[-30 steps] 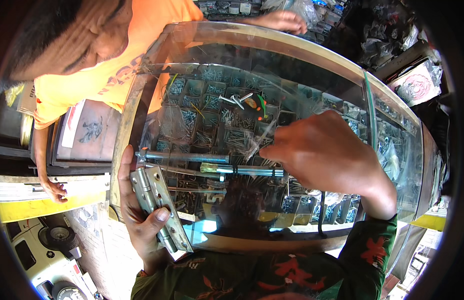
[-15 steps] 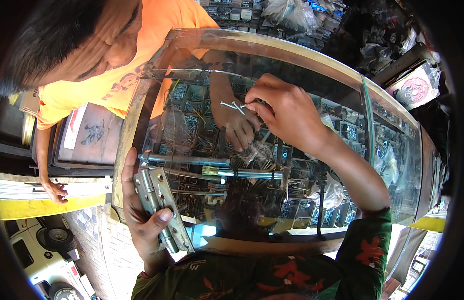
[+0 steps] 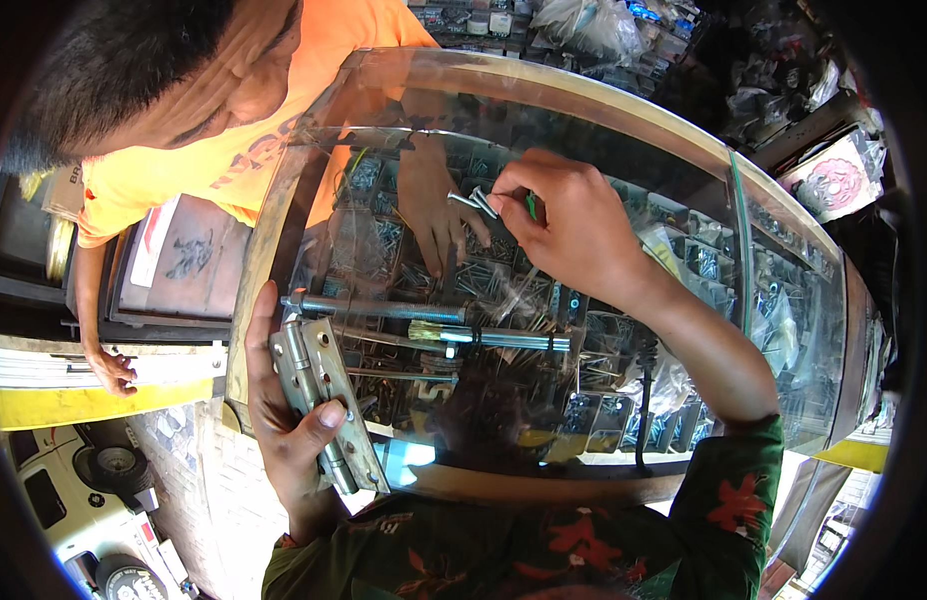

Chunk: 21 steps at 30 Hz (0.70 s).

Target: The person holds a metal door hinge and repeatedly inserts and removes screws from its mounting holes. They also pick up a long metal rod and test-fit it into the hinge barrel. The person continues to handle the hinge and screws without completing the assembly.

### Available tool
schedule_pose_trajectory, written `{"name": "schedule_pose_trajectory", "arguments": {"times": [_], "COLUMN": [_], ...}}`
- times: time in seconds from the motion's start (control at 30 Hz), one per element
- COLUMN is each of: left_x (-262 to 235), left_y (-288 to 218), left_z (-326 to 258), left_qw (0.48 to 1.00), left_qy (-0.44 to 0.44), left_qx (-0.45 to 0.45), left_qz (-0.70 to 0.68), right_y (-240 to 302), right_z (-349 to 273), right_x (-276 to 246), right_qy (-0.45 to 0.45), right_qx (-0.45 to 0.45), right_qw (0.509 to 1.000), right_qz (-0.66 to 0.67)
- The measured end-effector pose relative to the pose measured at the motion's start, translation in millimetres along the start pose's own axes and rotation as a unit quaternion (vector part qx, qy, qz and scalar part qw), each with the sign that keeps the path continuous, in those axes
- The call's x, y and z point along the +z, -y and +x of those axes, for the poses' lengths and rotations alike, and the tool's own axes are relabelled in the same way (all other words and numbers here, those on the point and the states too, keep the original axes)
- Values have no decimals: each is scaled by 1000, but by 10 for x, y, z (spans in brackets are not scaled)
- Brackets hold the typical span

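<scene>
My left hand is closed around a folded steel hinge with a thick round knuckle and screw holes, its thumb pressed on the near leaf. Above the glass top of the display case, my right hand pinches a few silvery screws between thumb and fingertips. Their heads stick out to the left. Beneath the glass, a co-worker's hand reaches down over compartments full of screws, fingers extended. Long bolts and rods lie near my left hand.
The glass case has a wooden frame along its near edge and a glass divider at right. A person in an orange shirt leans in from the left. Plastic bags and boxes fill the back. A white vehicle stands at lower left.
The co-worker's hand has drawn back up and left, its fingers straightening. The screws in my right hand have turned a little. My left hand still holds the hinge.
</scene>
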<state>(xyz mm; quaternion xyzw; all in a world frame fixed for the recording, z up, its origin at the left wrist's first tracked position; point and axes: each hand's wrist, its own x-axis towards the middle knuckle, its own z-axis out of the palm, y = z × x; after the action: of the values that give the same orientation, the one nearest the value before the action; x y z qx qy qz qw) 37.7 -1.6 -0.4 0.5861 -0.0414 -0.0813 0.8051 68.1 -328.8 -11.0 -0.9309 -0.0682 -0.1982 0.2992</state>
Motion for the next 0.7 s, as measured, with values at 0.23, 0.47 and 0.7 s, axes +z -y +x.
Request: {"name": "schedule_pose_trajectory", "arguments": {"times": [0.23,0.47,0.7], "left_x": [10,-31,-75], "left_y": [36,110,46], "left_z": [2,16,-21], "left_qw": [999,999,1000], "left_qy": [8,6,3], "left_qx": [0,34,-17], "left_qz": [-33,-20,23], "right_y": [109,474,496], "right_z": [-38,-195,-172], "right_x": [-315,-760,-795], "right_qy": [75,258,282], "right_qx": [-23,-59,-71], "right_qw": [997,953,939], "right_qz": [-7,-147,-186]}}
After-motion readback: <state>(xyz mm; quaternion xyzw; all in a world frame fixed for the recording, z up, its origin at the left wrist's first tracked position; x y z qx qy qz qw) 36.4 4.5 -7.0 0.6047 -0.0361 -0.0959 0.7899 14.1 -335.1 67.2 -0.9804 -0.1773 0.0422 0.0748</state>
